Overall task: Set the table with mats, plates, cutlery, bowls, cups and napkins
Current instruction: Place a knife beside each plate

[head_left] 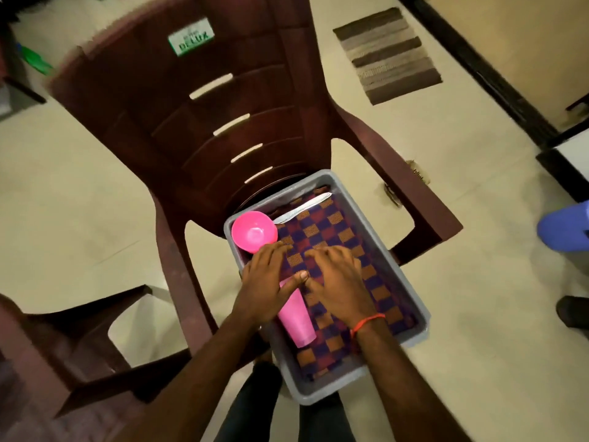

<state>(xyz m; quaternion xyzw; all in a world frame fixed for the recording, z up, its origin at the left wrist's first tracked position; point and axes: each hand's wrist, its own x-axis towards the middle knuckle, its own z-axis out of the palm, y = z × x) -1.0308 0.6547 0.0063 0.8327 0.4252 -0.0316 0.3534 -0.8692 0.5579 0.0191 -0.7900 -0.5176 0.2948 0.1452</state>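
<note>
A grey plastic bin (402,283) sits on the seat of a dark brown chair. Inside it lies a checked mat (331,232) in purple, maroon and orange. A pink bowl (253,231) stands in the bin's far left corner, and a pink cup (298,317) lies on its side along the left wall. White cutlery or a napkin (306,207) peeks out at the far end of the mat. My left hand (267,282) rests on the mat's left edge, over the cup. My right hand (339,279) lies flat on the mat, fingers spread.
The brown plastic chair (197,100) has armrests on both sides of the bin. A second brown chair (63,346) stands at lower left. A striped floor mat (387,54) lies on the tiled floor at upper right. A blue object (564,226) is at the right edge.
</note>
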